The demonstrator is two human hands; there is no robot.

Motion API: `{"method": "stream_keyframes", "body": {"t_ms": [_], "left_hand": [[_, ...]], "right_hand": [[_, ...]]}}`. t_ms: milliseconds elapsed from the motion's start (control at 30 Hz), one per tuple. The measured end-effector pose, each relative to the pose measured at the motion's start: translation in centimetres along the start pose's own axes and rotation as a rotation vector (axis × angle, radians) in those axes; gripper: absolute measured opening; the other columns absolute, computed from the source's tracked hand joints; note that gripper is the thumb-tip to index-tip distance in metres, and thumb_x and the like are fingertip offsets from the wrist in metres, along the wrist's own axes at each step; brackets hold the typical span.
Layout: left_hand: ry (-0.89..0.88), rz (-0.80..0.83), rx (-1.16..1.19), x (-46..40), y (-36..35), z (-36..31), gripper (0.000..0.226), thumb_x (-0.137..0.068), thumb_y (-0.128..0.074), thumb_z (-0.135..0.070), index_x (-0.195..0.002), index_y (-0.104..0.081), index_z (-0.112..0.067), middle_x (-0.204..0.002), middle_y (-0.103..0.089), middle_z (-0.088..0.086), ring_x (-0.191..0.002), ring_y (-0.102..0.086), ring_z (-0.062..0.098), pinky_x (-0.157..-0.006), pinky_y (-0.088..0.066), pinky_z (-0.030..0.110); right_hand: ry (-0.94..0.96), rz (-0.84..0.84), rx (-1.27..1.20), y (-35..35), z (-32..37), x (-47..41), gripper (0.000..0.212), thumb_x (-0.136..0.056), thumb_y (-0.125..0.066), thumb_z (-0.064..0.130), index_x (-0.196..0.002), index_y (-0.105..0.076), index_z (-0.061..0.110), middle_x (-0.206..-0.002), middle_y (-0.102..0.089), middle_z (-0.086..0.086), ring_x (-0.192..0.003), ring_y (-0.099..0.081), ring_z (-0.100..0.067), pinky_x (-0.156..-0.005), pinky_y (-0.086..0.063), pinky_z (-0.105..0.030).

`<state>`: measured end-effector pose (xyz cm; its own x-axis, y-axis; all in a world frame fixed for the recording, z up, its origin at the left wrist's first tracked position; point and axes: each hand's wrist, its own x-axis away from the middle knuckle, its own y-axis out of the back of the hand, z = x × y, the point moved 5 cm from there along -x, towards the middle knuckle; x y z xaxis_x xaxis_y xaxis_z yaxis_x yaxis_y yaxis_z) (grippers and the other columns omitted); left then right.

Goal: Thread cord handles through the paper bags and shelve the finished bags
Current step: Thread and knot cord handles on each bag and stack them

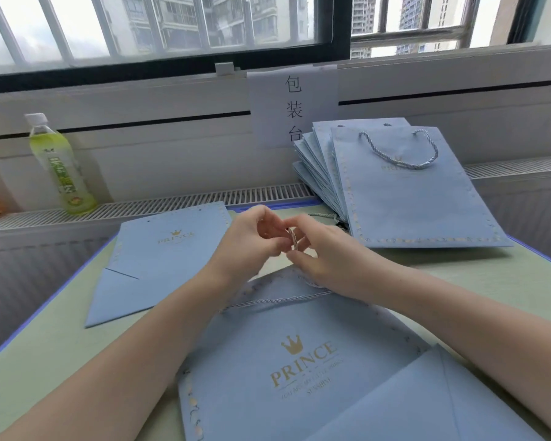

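left hand (252, 240), right hand (312, 253) pinch cord (292, 238) | bag (303, 370) reads "PRINCE"

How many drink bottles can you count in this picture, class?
1. The green bottle stands upright on the ledge at far left, under the window. None seem hidden.

Near bag (303, 374): showing a gold crown, "PRINCE", smaller lines beneath, only "SUNSHINE" legible.
Far-left bag (169, 249): bearing "PRINCE".
Stacked bag, far-right corner (404, 198): showing faint "PRINCE".
Wall sign (293, 106): reading "包装台".
Bottle (62, 167): label unreadable.
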<state>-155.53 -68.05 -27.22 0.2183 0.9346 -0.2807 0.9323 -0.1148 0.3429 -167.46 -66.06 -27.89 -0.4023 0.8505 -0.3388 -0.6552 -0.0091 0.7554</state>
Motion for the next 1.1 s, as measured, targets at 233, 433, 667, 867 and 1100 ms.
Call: {"method": "stream_keyframes", "body": {"t_ms": [233,433,667,867,1100], "left_hand": [[-0.051,-0.026,-0.153,-0.1,0.7,-1.2,0.012,-0.088,-0.062,-0.005,-0.085,-0.057,-0.016,-0.078,-0.067,0.003,-0.071,-0.062,0.011,-0.065,-0.05,0.021],[0.103,0.362,-0.421,0.9,-2.0,0.2,0.03,-0.081,-0.071,-0.033,-0.107,-0.062,-0.022,-0.095,-0.063,-0.009,-0.081,-0.057,-0.002,-0.065,-0.041,0.002],[0.13,0.464,-0.462,1.2,-2.6,0.2,0.028,-0.079,-0.075,-0.024,-0.105,-0.066,-0.019,-0.076,-0.056,-0.009,-0.065,-0.051,0.004,-0.061,-0.042,0.016],[0.183,0.474,-0.309,1.2,-1.9,0.4,0.013,-0.084,-0.069,-0.014,-0.095,-0.072,-0.021,-0.068,-0.063,-0.01,-0.063,-0.055,0.005,-0.064,-0.041,0.016],[0.166,0.397,-0.195,0.4,1.0,-0.7,0.016,-0.088,-0.063,-0.006,-0.094,-0.073,-0.017,-0.079,-0.072,0.003,-0.07,-0.064,0.01,-0.07,-0.053,0.019]], "right_hand": [[0.112,-0.231,-0.033,2.2,0.9,0.0,0.027,-0.095,-0.043,-0.001,-0.119,-0.053,0.007,-0.083,-0.067,0.0,-0.071,-0.062,-0.012,-0.07,-0.052,-0.033],[0.187,-0.617,-0.493,8.1,2.1,0.6,0.012,-0.097,-0.045,0.003,-0.097,-0.054,0.011,-0.088,-0.068,-0.006,-0.073,-0.069,-0.015,-0.068,-0.055,-0.024],[0.107,-0.788,-0.605,9.9,1.8,1.2,0.025,-0.102,-0.037,0.017,-0.091,-0.059,0.013,-0.053,-0.05,0.009,-0.047,-0.046,-0.008,-0.047,-0.042,-0.021],[-0.009,-0.739,-0.459,10.1,0.3,0.4,0.031,-0.104,-0.032,0.027,-0.083,-0.054,0.019,-0.047,-0.035,0.01,-0.039,-0.029,-0.005,-0.043,-0.027,-0.019],[-0.269,-0.175,0.087,4.4,-1.6,-0.9,0.028,-0.101,-0.033,0.024,-0.09,-0.054,0.008,-0.076,-0.054,0.003,-0.067,-0.051,-0.014,-0.066,-0.041,-0.028]]}}
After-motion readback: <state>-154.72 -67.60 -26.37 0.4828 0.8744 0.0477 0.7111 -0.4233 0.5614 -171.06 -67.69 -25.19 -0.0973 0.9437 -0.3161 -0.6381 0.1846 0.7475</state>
